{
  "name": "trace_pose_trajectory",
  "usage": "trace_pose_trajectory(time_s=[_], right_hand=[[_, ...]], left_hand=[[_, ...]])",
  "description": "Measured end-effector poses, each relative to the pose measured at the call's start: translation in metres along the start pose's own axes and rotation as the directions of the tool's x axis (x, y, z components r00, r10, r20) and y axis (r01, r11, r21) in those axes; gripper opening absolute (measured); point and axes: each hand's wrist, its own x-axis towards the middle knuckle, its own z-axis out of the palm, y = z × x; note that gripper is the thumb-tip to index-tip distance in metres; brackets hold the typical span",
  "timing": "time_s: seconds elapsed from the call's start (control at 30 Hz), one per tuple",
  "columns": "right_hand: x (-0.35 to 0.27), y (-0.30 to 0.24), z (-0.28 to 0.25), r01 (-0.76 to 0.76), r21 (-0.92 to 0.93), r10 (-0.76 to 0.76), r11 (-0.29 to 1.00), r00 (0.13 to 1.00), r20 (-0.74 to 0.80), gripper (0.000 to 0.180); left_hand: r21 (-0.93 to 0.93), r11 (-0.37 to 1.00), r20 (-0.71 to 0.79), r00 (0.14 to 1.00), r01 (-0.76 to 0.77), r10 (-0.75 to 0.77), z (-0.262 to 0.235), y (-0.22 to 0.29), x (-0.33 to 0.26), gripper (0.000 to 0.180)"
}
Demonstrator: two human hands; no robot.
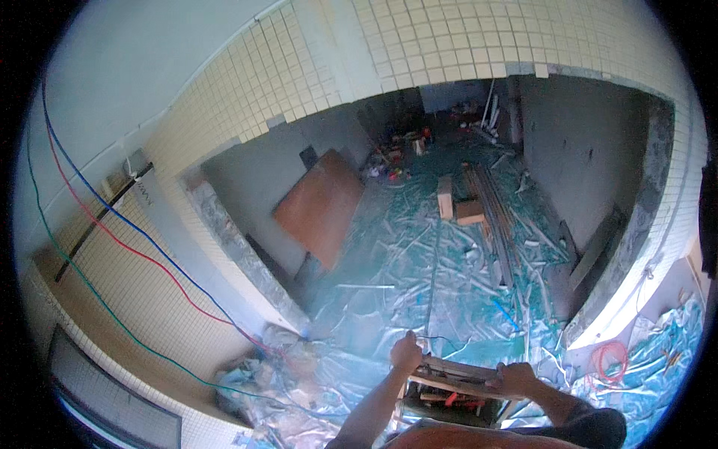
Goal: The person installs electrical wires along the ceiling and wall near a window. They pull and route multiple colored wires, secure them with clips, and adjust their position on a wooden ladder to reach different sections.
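While both hands clamp the top of a wooden stepladder (456,376) at about six o'clock in the view, the person looks down from height into a room under renovation. The left hand (406,352) is closed in a fist around the ladder's near left corner; the right hand (514,378) wraps shut over the top rail at the right end. Below the rail, something red and dark sits on the ladder, too blurred to name.

Plastic sheeting (419,269) covers the floor all round the ladder's feet, wrinkled and glossy. That looks like the main hazard: a leg could slide on the film, or a foot could catch one of the loose cables, and the ladder would tip. A blue cable (149,239), a red cable (134,251) and a green cable (105,303) run down the tiled wall (247,82) from ten o'clock toward the ladder. An orange coil of cord (609,358) lies at four o'clock.

Farther off, a brown board (321,206) leans against the grey wall at eleven o'clock, and timber offcuts (465,202) lie at twelve. A pale rectangular plate (143,193) hangs on the tiles at nine o'clock.
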Motion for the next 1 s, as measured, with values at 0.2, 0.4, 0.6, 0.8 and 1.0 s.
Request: trace_pose_trajectory(time_s=[0.2, 0.4, 0.6, 0.8, 1.0], right_hand=[[0.028, 0.016, 0.003, 0.166, 0.157, -0.170, 0.974, 0.985, 0.012, 0.082], [0.029, 0.014, -0.011, 0.059, 0.142, -0.088, 0.988, 0.975, 0.204, 0.079], [0.027, 0.003, -0.028, 0.023, 0.218, -0.074, 0.976, 0.971, 0.229, 0.082], [0.043, 0.009, -0.038, -0.038, 0.274, -0.100, 0.961, 0.876, 0.472, 0.085], [0.026, 0.001, -0.028, -0.106, 0.192, 0.034, 0.976, 0.938, 0.346, 0.085]], left_hand=[[-0.046, 0.994, -0.182, 0.979, -0.103, 0.093, 0.004, -0.013, 0.000, 0.014], [-0.060, 0.997, -0.164, 0.985, -0.058, 0.047, -0.007, 0.005, 0.001, 0.016], [-0.133, 0.991, -0.028, 0.999, 0.020, -0.024, -0.020, 0.017, 0.008, 0.022], [-0.143, 0.968, 0.186, 0.966, 0.207, -0.179, -0.043, 0.031, -0.002, 0.037], [-0.300, 0.873, 0.387, 0.886, 0.384, -0.257, 0.011, 0.017, -0.019, 0.045]])
